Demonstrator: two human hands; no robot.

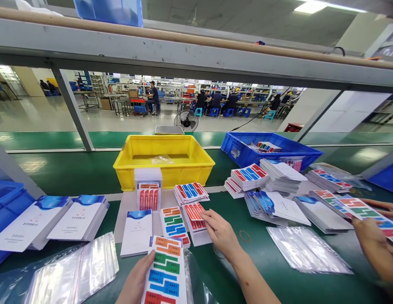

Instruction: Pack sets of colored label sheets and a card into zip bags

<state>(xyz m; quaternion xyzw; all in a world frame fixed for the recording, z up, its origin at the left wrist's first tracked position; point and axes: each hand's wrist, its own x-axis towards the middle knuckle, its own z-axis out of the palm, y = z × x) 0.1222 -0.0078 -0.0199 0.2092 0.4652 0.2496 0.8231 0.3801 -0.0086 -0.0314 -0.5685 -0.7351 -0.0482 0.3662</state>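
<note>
My left hand (138, 276) grips a sticker sheet (166, 270) with orange, green, blue and red labels; a blue-edged piece shows behind its top. My right hand (222, 234) pinches the edge of a red sticker sheet (194, 211) on top of a stack. Beside that stack lie multicoloured sticker sheets (175, 226) and a pile of white booklets (136, 236) with blue tops. Farther back are a red and blue sheet stack (190, 192) and small red-printed sheets (148, 197) leaning by the yellow bin.
A yellow bin (165, 173) and a blue bin (234, 152) stand behind. Booklet stacks (77, 219) and clear plastic bags (76, 270) lie at left. More bags (307, 249) lie at right, where a co-worker's hands (370, 240) hold a sticker sheet. A shelf beam (196, 46) crosses overhead.
</note>
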